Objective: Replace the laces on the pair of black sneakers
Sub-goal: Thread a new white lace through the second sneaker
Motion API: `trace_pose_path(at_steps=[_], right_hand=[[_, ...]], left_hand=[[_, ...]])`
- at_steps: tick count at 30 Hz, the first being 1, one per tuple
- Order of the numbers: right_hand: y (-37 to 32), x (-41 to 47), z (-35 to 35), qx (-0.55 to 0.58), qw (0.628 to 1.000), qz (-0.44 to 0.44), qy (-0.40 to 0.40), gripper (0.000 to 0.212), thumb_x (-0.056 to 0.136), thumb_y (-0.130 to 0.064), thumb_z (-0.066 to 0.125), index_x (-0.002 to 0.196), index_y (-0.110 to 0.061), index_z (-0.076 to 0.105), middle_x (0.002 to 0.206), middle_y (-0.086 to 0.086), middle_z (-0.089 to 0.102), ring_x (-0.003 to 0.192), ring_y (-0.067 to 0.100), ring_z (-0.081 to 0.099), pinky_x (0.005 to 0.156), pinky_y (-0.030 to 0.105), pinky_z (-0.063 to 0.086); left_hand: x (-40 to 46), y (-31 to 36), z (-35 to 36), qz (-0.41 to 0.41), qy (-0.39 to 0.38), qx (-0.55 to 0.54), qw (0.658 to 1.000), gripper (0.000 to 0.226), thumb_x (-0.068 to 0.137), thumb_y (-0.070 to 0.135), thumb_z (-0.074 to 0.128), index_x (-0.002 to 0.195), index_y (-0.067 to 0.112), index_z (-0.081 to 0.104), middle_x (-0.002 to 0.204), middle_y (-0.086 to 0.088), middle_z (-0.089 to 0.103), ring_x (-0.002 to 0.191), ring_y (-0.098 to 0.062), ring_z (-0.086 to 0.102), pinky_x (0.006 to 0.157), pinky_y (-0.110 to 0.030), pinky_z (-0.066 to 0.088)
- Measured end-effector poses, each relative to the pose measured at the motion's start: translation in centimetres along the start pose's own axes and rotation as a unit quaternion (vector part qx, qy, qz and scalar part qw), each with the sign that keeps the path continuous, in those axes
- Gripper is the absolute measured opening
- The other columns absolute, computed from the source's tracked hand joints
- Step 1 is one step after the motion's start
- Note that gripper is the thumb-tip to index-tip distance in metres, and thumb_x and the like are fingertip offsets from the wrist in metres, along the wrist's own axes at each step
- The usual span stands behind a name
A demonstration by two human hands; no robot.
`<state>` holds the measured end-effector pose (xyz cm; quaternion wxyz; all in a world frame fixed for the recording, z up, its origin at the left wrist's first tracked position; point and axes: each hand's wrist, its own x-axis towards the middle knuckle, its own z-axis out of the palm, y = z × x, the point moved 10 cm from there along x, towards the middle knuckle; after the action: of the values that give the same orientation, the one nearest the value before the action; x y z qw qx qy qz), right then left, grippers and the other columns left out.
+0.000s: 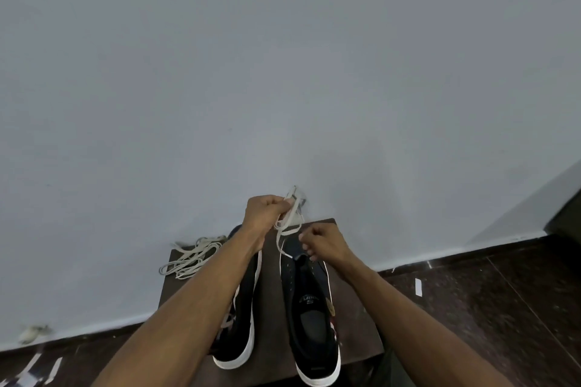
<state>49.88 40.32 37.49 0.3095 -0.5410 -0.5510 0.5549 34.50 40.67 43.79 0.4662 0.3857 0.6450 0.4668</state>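
Observation:
Two black sneakers with white soles stand side by side on a small dark wooden table (361,333), toes toward the wall. The right sneaker (309,308) has bare eyelets. My forearm partly hides the left sneaker (240,320). My left hand (265,214) is raised above the toes and grips a bunched cream lace (290,223) that hangs down to the right sneaker's front. My right hand (320,243) sits over that sneaker's toe end, fingers curled, pinching at the lace near the tongue.
A loose pile of cream laces (191,256) lies on the table's far left corner. A pale grey wall rises right behind the table. Dark floor tiles carry white paper scraps (418,287) at the right and lower left, and a crumpled pale scrap (33,332) by the skirting.

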Motion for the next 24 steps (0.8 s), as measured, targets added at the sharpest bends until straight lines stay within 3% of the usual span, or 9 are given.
trace_pose_path(at_steps=[3, 6, 8, 10, 12, 14, 20, 22, 24], right_hand=[[-0.8, 0.5, -1.6, 0.036, 0.999, 0.004, 0.038, 0.010, 0.088, -0.012, 0.062, 0.096, -0.006, 0.064, 0.075, 0.007, 0.063, 0.060, 0.014, 0.057, 0.056, 0.028, 0.050], [-2.8, 0.9, -2.6, 0.034, 0.997, -0.035, 0.055, 0.042, 0.086, -0.015, 0.066, 0.124, -0.020, 0.049, 0.099, 0.005, 0.060, 0.070, 0.015, 0.064, 0.059, 0.027, 0.052], [-5.0, 1.2, -2.5, 0.010, 0.995, -0.088, 0.039, 0.056, 0.084, -0.016, 0.068, 0.133, -0.030, 0.044, 0.113, -0.001, 0.052, 0.076, 0.016, 0.063, 0.062, 0.027, 0.054], [-7.0, 1.6, -1.9, -0.032, 0.991, -0.131, 0.014, 0.047, 0.084, -0.022, 0.068, 0.128, -0.030, 0.053, 0.115, -0.002, 0.052, 0.082, 0.018, 0.061, 0.071, 0.034, 0.056], [-8.9, 1.8, -1.5, -0.064, 0.987, -0.145, -0.004, 0.014, 0.089, -0.026, 0.064, 0.100, -0.018, 0.066, 0.098, 0.000, 0.062, 0.078, 0.018, 0.062, 0.070, 0.036, 0.057], [-9.8, 2.0, -2.7, -0.037, 0.989, -0.139, 0.030, 0.021, 0.093, -0.022, 0.060, 0.080, -0.007, 0.066, 0.073, 0.008, 0.065, 0.064, 0.018, 0.062, 0.064, 0.036, 0.057], [-4.7, 2.9, -8.2, 0.163, 0.974, 0.005, 0.158, 0.018, 0.090, -0.009, 0.060, 0.083, 0.006, 0.066, 0.074, 0.022, 0.069, 0.051, 0.022, 0.063, 0.053, 0.033, 0.057], [-1.7, 3.0, -7.5, 0.135, 0.981, 0.067, 0.123, 0.017, 0.092, -0.009, 0.058, 0.089, 0.006, 0.065, 0.076, 0.023, 0.069, 0.054, 0.025, 0.065, 0.059, 0.040, 0.056], [0.2, 2.8, -5.6, 0.005, 0.995, 0.094, 0.043, 0.014, 0.092, -0.010, 0.057, 0.101, -0.005, 0.065, 0.088, 0.019, 0.069, 0.068, 0.027, 0.068, 0.067, 0.043, 0.056]], left_hand=[[0.7, 2.5, -0.1, 0.073, -0.012, 0.134, 0.988, 0.013, 0.083, 0.016, 0.075, 0.079, 0.004, 0.070, 0.066, -0.007, 0.061, 0.057, -0.016, 0.056, 0.054, -0.024, 0.046], [0.7, 4.5, 0.9, 0.128, -0.050, 0.205, 0.969, 0.011, 0.087, 0.020, 0.071, 0.092, 0.010, 0.074, 0.062, -0.001, 0.057, 0.048, -0.010, 0.048, 0.050, -0.022, 0.042], [0.5, 6.0, 1.4, 0.170, -0.069, 0.244, 0.952, 0.012, 0.089, 0.025, 0.068, 0.097, 0.018, 0.074, 0.053, 0.014, 0.057, 0.043, -0.001, 0.045, 0.052, -0.019, 0.038], [0.3, 7.4, 2.0, 0.209, -0.093, 0.277, 0.933, 0.011, 0.089, 0.030, 0.067, 0.092, 0.024, 0.075, 0.051, 0.016, 0.055, 0.048, -0.001, 0.044, 0.057, -0.021, 0.036], [0.4, 8.5, 1.8, 0.229, -0.099, 0.306, 0.919, 0.011, 0.088, 0.034, 0.067, 0.087, 0.027, 0.075, 0.059, 0.008, 0.057, 0.055, -0.006, 0.044, 0.060, -0.027, 0.037], [0.8, 9.3, 0.9, 0.230, -0.083, 0.325, 0.914, 0.010, 0.087, 0.031, 0.069, 0.093, 0.025, 0.073, 0.067, 0.001, 0.060, 0.059, -0.009, 0.049, 0.061, -0.028, 0.041], [1.3, 7.8, -3.7, 0.159, -0.064, 0.286, 0.943, 0.006, 0.088, 0.012, 0.067, 0.090, 0.010, 0.073, 0.068, -0.004, 0.060, 0.054, -0.012, 0.052, 0.051, -0.020, 0.045], [1.4, 7.0, -4.5, 0.140, -0.055, 0.258, 0.954, 0.009, 0.089, 0.014, 0.066, 0.089, 0.007, 0.073, 0.069, -0.005, 0.064, 0.052, -0.013, 0.051, 0.049, -0.019, 0.043], [1.4, 6.7, -4.6, 0.130, -0.054, 0.230, 0.963, 0.014, 0.091, 0.018, 0.065, 0.088, 0.007, 0.072, 0.070, -0.006, 0.066, 0.049, -0.014, 0.051, 0.049, -0.020, 0.042]])
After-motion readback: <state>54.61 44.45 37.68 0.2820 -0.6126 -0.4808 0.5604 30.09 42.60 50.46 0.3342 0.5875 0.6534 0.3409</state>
